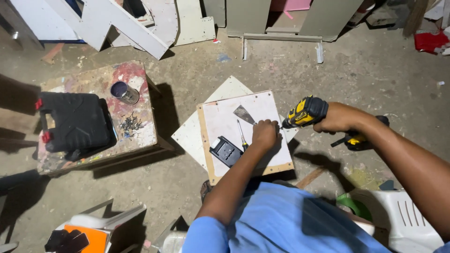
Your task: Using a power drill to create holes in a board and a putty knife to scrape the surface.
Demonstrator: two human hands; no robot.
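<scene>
Mid screw-driving: right hand (338,118) clamped on yellow cordless drill (304,112), left hand (265,134) closed at the bit tip on white board (225,119); next needs steady square pressure.

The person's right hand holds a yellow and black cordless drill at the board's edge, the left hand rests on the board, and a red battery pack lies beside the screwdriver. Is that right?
Not quite. The battery pack is black, not red, as the head view shows. The rest stands: the right hand holds the yellow and black cordless drill at the board edge, the left hand rests on it, beside the screwdriver.
</scene>
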